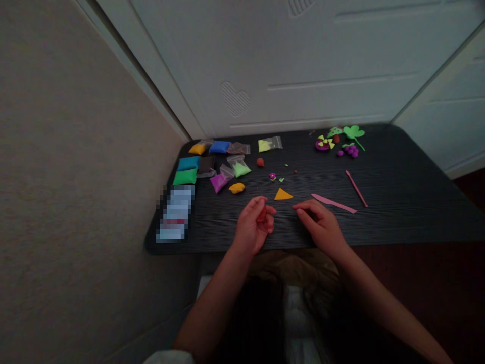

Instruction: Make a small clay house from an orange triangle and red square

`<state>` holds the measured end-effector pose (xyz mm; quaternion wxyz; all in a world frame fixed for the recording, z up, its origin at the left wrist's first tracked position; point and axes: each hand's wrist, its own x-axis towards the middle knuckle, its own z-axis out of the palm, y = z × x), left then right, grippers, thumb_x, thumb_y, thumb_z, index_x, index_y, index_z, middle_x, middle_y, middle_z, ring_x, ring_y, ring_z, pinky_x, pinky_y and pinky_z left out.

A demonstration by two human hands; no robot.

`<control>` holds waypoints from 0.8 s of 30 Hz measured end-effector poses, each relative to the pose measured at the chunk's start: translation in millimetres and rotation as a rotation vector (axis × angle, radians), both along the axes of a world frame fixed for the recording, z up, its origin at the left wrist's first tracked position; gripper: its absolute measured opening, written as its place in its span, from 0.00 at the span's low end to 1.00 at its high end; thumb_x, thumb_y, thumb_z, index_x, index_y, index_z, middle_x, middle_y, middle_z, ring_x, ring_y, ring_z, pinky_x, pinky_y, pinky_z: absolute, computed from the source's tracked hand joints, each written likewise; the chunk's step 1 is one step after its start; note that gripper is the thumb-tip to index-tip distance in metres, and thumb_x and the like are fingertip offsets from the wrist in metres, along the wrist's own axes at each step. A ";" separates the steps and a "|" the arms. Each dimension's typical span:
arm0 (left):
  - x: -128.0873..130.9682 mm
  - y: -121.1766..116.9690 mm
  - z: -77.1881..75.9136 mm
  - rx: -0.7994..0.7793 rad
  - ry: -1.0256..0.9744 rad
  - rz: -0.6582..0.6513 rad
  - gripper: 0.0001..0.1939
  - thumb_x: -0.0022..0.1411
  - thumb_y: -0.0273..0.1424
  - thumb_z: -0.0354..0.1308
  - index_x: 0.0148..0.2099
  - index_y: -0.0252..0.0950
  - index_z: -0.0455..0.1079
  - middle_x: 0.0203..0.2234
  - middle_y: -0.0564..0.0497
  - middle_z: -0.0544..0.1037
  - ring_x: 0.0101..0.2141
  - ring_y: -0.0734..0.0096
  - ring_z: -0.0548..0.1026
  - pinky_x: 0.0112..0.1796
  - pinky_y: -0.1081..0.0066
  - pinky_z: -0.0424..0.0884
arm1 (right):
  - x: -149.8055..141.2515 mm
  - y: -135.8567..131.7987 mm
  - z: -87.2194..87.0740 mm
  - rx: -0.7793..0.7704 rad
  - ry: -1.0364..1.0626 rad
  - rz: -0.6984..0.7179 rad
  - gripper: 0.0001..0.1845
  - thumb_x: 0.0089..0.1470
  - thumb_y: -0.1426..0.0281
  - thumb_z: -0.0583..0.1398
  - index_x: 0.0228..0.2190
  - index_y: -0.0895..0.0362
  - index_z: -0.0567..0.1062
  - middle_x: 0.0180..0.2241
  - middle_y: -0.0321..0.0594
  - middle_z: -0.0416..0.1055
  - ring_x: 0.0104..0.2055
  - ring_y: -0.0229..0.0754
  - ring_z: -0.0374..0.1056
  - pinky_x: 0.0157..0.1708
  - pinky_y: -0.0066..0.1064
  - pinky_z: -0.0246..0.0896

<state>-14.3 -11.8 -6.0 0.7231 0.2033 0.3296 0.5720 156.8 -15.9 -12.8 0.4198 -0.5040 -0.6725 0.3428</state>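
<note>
My left hand [254, 226] is above the near part of the dark table, its fingers curled around a red lump of modelling clay [261, 214], mostly covered by the fingers. To the right, my right hand [320, 222] has thumb and forefinger brought close together in a pinch; anything between them is too small to make out. Just beyond the hands lies a flat orange clay triangle [283, 194]. A pink modelling knife [333, 202] rests beside my right hand, and a thin pink tool [356, 188] lies farther right.
Bags of coloured clay, including a purple one [219, 182], crowd the table's left side. An orange lump [237, 188], a red-brown lump [260, 162] and tiny clay bits [273, 176] lie mid-table. Finished-looking shapes, such as purple grapes [351, 151] and a green clover [353, 132], sit at back right.
</note>
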 end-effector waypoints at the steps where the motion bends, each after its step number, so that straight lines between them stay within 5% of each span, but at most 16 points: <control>1: -0.8 0.1 0.7 0.002 -0.012 -0.003 0.08 0.57 0.35 0.56 0.30 0.36 0.63 0.16 0.57 0.68 0.11 0.84 0.59 0.11 0.83 0.50 | -0.1 0.1 0.1 0.000 0.000 -0.001 0.08 0.55 0.67 0.54 0.35 0.54 0.73 0.34 0.37 0.69 0.37 0.38 0.64 0.39 0.32 0.58; 5: -5.9 -1.1 2.9 0.013 -0.076 -0.024 0.29 0.59 0.50 0.44 0.15 0.35 0.49 0.07 0.59 0.49 0.09 0.83 0.50 0.12 0.81 0.48 | 0.0 0.9 0.7 -0.003 -0.007 0.000 0.08 0.55 0.67 0.54 0.34 0.54 0.73 0.34 0.37 0.69 0.37 0.39 0.64 0.39 0.32 0.58; 9: -6.0 -3.1 2.5 0.010 -0.083 -0.057 0.31 0.61 0.50 0.39 0.13 0.35 0.48 0.07 0.59 0.44 0.09 0.82 0.49 0.13 0.79 0.51 | 0.2 1.1 0.3 -0.003 -0.008 0.002 0.08 0.54 0.66 0.54 0.34 0.54 0.73 0.34 0.37 0.69 0.37 0.39 0.65 0.38 0.32 0.58; 11: -3.2 -3.4 2.6 0.007 -0.062 -0.067 0.26 0.61 0.46 0.44 0.18 0.35 0.58 0.07 0.61 0.45 0.09 0.83 0.47 0.12 0.80 0.49 | 0.1 0.8 -0.1 -0.003 -0.007 0.003 0.09 0.55 0.66 0.54 0.35 0.54 0.73 0.34 0.37 0.69 0.37 0.38 0.65 0.38 0.32 0.58; 14: 1.6 -3.3 4.8 0.008 -0.016 -0.093 0.08 0.59 0.37 0.53 0.38 0.38 0.67 0.11 0.62 0.58 0.09 0.84 0.51 0.11 0.82 0.49 | 0.1 0.5 -0.5 -0.005 -0.010 0.005 0.09 0.55 0.67 0.54 0.35 0.54 0.73 0.34 0.37 0.69 0.37 0.38 0.65 0.38 0.32 0.58; 16: 3.7 -3.5 6.6 0.033 0.036 -0.098 0.20 0.53 0.30 0.60 0.49 0.43 0.63 0.21 0.58 0.70 0.15 0.82 0.64 0.12 0.82 0.56 | 0.3 0.5 -0.5 -0.006 -0.014 0.006 0.09 0.55 0.67 0.54 0.35 0.54 0.73 0.33 0.37 0.70 0.37 0.38 0.65 0.37 0.31 0.58; 19: 4.5 -4.8 7.7 0.077 0.105 -0.075 0.32 0.47 0.26 0.65 0.54 0.45 0.59 0.33 0.54 0.74 0.23 0.78 0.72 0.15 0.82 0.62 | 0.5 0.5 -0.2 -0.007 -0.020 0.006 0.09 0.54 0.66 0.54 0.34 0.54 0.73 0.33 0.37 0.70 0.36 0.38 0.65 0.37 0.32 0.58; 21: 3.2 -6.0 6.7 0.078 0.101 -0.061 0.26 0.48 0.29 0.64 0.50 0.41 0.63 0.25 0.56 0.74 0.14 0.84 0.65 0.12 0.83 0.56 | 0.4 0.2 0.1 -0.005 -0.021 0.004 0.09 0.54 0.66 0.54 0.34 0.54 0.73 0.33 0.37 0.70 0.36 0.39 0.65 0.38 0.32 0.58; 24: -0.1 -6.6 4.0 0.063 0.055 -0.032 0.13 0.55 0.41 0.57 0.35 0.35 0.68 0.08 0.63 0.56 0.08 0.87 0.50 0.11 0.83 0.49 | -0.3 -0.3 1.1 -0.002 -0.022 0.002 0.09 0.54 0.66 0.54 0.34 0.54 0.73 0.34 0.38 0.70 0.37 0.39 0.65 0.39 0.33 0.59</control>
